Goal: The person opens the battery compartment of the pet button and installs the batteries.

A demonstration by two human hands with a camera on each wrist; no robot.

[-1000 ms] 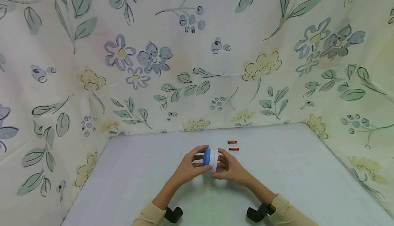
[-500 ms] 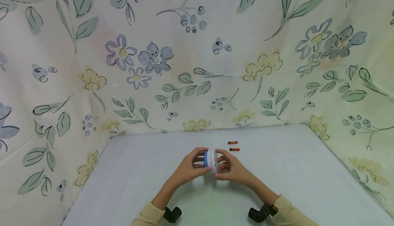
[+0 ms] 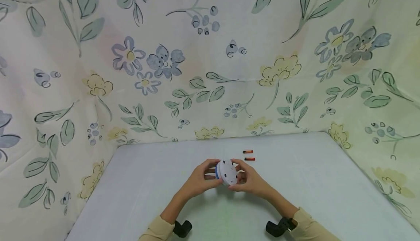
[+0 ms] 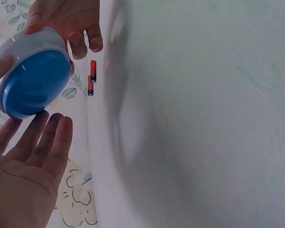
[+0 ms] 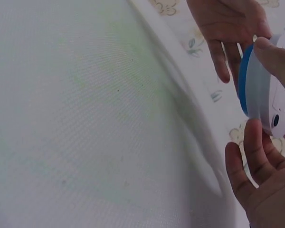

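"Where's that round gadget [image 3: 226, 171], and what are your hands doing?"

"It's in the lower middle of the head view, held up off the worktop [image 3: 157, 182]. My left hand [image 3: 200, 178] grips its rim from the left, my right hand [image 3: 250, 178] from the right, thumbs and fingers curled round the edge."

"Why by the edge?"

"I'd say it leaves both faces easy to see. The blue dome [image 4: 37, 84] points towards my left palm; the white back [image 5: 279, 102], with its dark dots [image 5: 276, 120], tilts right and towards me. Two hands probably keep that tilt steady, too."

"And the nearer battery [image 3: 249, 159] and farther battery [image 3: 248, 152]?"

"They lie just beyond my right hand, at the gadget's upper right, roughly parallel and slightly apart. I'd guess they're there to be within reach without getting under my wrists."

"Any brand?"

"None I can read. Both batteries have orange-red wrappers with a dark end, too small in the frame for lettering. The white back shows thin lines and tiny marks, but I can't make out words."
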